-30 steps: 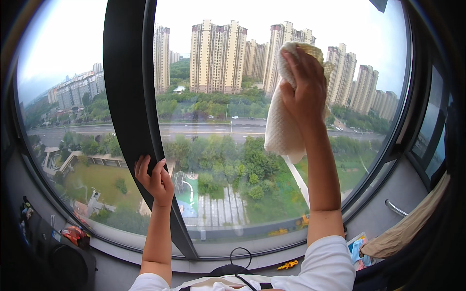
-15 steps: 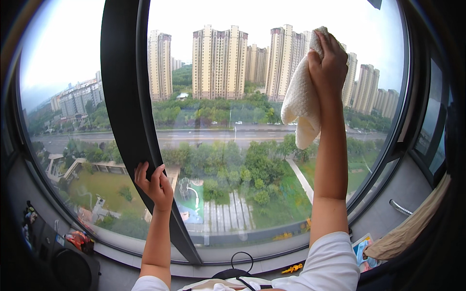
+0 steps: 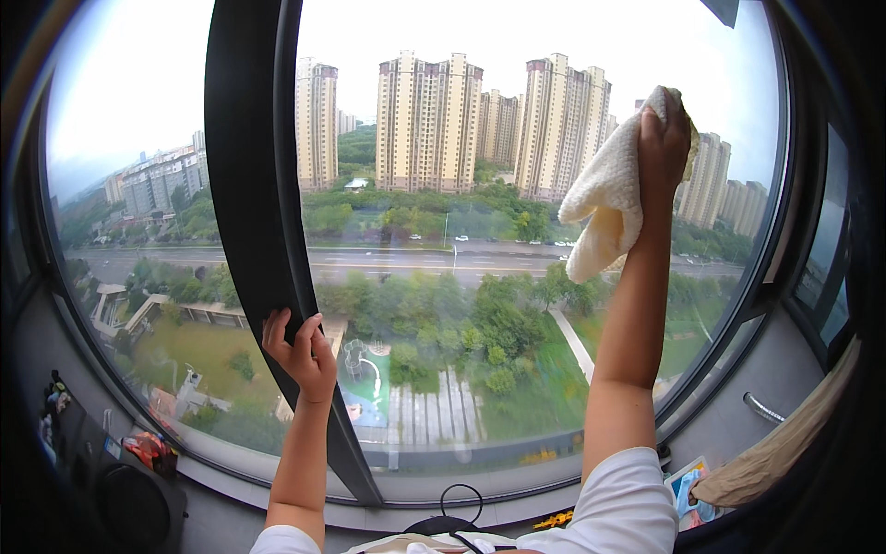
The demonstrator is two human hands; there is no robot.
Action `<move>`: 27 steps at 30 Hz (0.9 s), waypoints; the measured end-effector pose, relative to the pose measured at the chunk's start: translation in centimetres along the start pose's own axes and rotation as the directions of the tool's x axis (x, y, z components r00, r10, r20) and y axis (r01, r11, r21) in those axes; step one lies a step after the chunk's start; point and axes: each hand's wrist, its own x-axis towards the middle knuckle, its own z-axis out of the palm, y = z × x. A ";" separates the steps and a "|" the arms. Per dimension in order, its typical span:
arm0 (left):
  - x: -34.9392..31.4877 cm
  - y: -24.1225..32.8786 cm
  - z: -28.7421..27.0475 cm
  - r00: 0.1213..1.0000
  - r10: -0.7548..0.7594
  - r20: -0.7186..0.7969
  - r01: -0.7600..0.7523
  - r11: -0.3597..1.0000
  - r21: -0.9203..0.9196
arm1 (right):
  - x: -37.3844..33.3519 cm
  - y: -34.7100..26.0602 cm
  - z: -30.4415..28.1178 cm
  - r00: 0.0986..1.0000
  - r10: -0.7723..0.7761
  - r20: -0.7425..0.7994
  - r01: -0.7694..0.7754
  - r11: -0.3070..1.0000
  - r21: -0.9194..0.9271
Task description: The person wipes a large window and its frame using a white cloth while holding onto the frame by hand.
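High on the right of the window glass (image 3: pixel 443 305), my right hand (image 3: pixel 663 148) grips a white, textured cleaning cloth (image 3: pixel 609 198). Its lower part hangs loose to the left of my wrist, and a yellowish side shows in the folds. The hand's fingertips are partly hidden by the cloth. Lower on the left, my left hand (image 3: pixel 305 355) is curled against the dark window frame (image 3: pixel 254 157), the wide upright bar between two panes. Its fingers are bent onto that bar.
A black boxy appliance (image 3: pixel 129 494) stands at the lower left beside a red package (image 3: pixel 150 450). Along the right side hang a beige cloth (image 3: pixel 766 448) and a silver flexible hose (image 3: pixel 762 408). A yellow object (image 3: pixel 554 520) lies low near my right sleeve. Tall buildings show outside.
My right hand has moved right and slightly down with the cloth, which now spreads wider. My left hand stays on the frame. The whole view has shifted a little.
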 end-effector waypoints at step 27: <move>0.1 -1.5 -0.9 1.000 -0.013 0.003 0.013 0.921 -0.390 | -15.4 -28.1 5.5 0.817 -0.504 0.279 0.402 0.846 0.351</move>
